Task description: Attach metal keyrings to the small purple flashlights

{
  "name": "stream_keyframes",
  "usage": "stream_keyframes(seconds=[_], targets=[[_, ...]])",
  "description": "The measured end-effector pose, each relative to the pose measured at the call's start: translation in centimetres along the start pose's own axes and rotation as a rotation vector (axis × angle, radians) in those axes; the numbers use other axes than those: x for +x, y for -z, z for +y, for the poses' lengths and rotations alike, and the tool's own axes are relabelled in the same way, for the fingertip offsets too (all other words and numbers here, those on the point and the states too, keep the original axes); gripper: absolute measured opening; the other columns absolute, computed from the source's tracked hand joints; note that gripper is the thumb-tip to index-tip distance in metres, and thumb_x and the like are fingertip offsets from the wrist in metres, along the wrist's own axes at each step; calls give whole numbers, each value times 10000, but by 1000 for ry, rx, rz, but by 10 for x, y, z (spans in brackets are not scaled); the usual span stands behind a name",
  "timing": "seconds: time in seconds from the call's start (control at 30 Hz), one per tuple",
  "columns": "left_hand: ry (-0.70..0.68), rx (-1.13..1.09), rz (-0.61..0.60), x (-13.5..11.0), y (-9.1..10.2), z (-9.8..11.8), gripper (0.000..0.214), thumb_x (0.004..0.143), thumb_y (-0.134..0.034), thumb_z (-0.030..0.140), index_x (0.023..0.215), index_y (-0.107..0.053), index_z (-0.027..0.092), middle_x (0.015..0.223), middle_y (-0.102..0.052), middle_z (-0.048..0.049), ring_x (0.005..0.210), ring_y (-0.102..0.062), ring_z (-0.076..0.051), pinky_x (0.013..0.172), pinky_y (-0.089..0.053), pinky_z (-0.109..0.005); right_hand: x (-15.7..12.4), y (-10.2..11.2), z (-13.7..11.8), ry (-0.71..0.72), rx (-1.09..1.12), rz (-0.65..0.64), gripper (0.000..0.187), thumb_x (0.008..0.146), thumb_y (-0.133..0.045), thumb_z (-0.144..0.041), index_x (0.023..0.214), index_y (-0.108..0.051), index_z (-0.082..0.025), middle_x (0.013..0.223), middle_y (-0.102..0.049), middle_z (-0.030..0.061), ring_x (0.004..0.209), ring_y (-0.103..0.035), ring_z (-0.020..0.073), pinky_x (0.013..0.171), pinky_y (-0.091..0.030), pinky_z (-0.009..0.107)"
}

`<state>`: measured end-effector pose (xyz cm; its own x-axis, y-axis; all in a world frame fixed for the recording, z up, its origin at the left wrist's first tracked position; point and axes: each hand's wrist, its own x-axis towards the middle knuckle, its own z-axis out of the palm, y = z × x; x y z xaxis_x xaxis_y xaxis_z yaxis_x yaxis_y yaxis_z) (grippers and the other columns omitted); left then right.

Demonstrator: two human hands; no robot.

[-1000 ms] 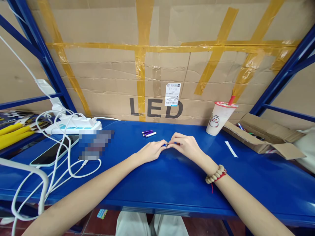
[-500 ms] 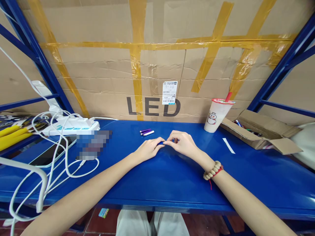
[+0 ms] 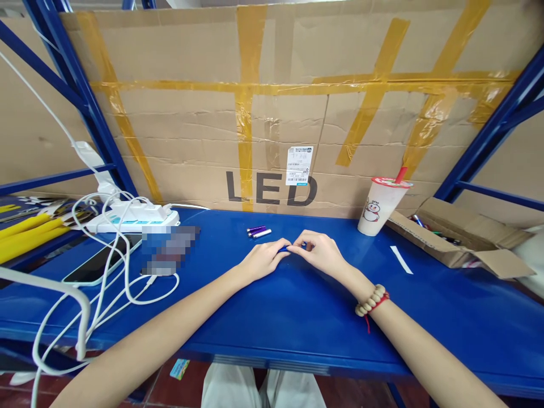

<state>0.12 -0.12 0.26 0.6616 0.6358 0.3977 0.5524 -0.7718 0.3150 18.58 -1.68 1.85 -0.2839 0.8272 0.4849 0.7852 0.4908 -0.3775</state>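
Both my hands meet at the middle of the blue shelf top [image 3: 297,306]. My left hand [image 3: 263,259] and my right hand [image 3: 322,253] are closed in pinches on the two ends of a small blue pen-like stick [image 3: 287,247] held between them just above the surface. A bead bracelet with a red cord is on my right wrist. A few short purple and white sticks [image 3: 258,231] lie on the shelf just behind my left hand.
A lidded drink cup with a red straw [image 3: 379,206] stands at the back right beside an open cardboard box [image 3: 459,238] holding pens. A white paper strip [image 3: 400,259] lies near it. At left are a power strip [image 3: 134,218], white cables and a phone [image 3: 100,260]. A taped cardboard wall closes the back.
My hands stay together on the blue stick, with the fingers shifting slightly. The view has moved a little.
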Motion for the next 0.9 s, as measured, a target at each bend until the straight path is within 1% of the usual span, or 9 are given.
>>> stream_keyframes(seconds=[0.13,0.3,0.5,0.73,0.9], targets=[[35,89,29,1,-1,1,226,926,-322,311,1048,-488,218,986,-648,-25,879,-625,-191,677,-465,-256,0,1,1,21,-58,5,296,802,-520,-490,721,-652,-237,772,-631,-9,547,-518,84,492,-319,211],[90,137,51,1,-4,-1,251,930,-295,327,1068,-474,216,953,-653,-26,831,-632,-186,624,-454,-246,-1,5,3,142,-65,43,245,809,-539,-445,875,-666,-247,807,-628,-7,556,-518,68,514,-354,190],[68,146,37,2,-3,-1,263,936,-271,316,1052,-483,210,920,-654,-23,812,-631,-180,590,-438,-235,-1,7,4,217,-100,67,231,844,-510,-383,858,-690,-240,834,-636,1,579,-536,68,503,-355,185],[64,154,-13,1,0,1,277,944,-259,325,1075,-484,230,980,-657,-4,834,-634,-166,562,-414,-208,0,7,6,193,-19,54,234,823,-537,-392,809,-695,-220,834,-630,13,558,-512,71,518,-375,197],[34,99,-91,0,2,-1,272,945,-252,348,1064,-468,232,1028,-635,-4,885,-618,-180,626,-442,-234,-1,1,10,160,43,26,205,810,-559,-375,776,-697,-227,812,-623,9,575,-511,79,516,-372,199]])
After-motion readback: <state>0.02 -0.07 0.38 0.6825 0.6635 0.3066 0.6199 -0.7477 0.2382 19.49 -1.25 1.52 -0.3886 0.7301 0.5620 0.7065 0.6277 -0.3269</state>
